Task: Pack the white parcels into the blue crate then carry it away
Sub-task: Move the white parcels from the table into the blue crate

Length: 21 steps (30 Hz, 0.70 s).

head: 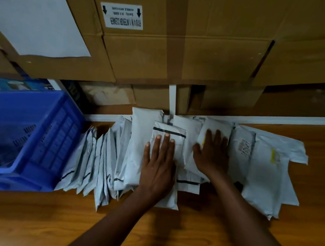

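white plastic under both palms: the fingers point(165, 143) of the left hand point(159, 163) lie straight and close together, flat on a small parcel point(168, 132) with a black strip at its top. the right hand point(211, 156) lies flat the same way on the next parcel point(216, 127), fingers straight and a little spread. neither hand grips anything; both only press.

around them the white parcels point(141, 140) are heaped in an overlapping row on the wooden surface point(185, 236). some stand on edge point(96, 160) leaning against the blue crate point(59, 131), which sits just left of the heap. others lie loose off to the right point(263, 174). i can't make out any white parcel inside the crate, so the packing looks barely begun.

from where i stand, the job now is gathering a bundle. these bags are slick and will probably slide, so i'd draw the two palms together, squaring a few into one stack, then get thumbs underneath before lifting. small loads look safer than one big slippery armful. cardboard boxes point(185, 54) overhang close behind, so the lift wants to go left and low.
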{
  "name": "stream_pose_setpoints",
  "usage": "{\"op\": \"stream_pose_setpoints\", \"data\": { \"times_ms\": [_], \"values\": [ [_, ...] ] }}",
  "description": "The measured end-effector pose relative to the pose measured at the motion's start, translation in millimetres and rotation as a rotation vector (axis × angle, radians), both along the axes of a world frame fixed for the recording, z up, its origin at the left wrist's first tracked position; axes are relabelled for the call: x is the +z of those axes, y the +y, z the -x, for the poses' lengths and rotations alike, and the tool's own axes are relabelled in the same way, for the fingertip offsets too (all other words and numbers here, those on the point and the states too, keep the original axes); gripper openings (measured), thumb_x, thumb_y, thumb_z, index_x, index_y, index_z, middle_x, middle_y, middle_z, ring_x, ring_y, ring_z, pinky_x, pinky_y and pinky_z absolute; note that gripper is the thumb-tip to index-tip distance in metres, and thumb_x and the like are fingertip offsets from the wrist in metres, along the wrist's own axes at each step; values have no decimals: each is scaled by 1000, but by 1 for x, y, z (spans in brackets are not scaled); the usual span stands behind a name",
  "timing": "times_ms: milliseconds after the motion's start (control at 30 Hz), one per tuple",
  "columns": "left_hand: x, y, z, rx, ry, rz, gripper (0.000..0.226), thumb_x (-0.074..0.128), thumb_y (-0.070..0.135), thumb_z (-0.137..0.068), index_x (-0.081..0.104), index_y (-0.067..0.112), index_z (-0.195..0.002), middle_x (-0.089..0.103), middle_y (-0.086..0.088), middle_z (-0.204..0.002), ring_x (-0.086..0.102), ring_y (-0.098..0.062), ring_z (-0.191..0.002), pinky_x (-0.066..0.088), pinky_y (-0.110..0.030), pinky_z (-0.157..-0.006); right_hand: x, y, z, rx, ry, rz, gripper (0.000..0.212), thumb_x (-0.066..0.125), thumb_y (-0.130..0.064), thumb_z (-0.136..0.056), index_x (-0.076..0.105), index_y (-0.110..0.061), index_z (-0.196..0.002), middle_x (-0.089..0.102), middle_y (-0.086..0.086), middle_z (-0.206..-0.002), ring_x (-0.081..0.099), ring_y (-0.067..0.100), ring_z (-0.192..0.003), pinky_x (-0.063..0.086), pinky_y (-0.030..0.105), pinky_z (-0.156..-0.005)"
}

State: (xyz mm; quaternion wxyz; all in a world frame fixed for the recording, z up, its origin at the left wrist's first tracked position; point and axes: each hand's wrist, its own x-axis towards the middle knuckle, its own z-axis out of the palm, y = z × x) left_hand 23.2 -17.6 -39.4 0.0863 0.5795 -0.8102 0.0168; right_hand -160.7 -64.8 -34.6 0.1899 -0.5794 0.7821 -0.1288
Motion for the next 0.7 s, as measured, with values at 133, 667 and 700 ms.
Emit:
{"op": "stream_pose_setpoints", "data": {
  "times_ms": [133,667,700],
  "values": [
    [8,-10,-6,0,-18,-21,66,19,29,-96,13,11,-159,-3,-10,-167,-8,-30,-153,7,-56,-121,0,2,0,28,2,37,69,37,-46,-103,6,-25,-161,-5,7,-169,-6,35,-154,14,56,-122],
    [123,-22,-81,121,126,112,69,37,21,-102,0,17,-160,-18,2,-166,-21,-18,-151,7,-64,-120,92,9,-66,172,-2,375,66,41,-39,-102,16,-18,-160,7,11,-168,3,35,-154,26,55,-117],
    [131,-22,-94,125,123,122,67,35,22,-103,1,17,-160,-16,2,-166,-19,-18,-152,8,-61,-121,97,8,-78,191,4,404,66,43,-38,-102,20,-17,-159,11,13,-167,7,37,-154,28,55,-116]
  ]
}}
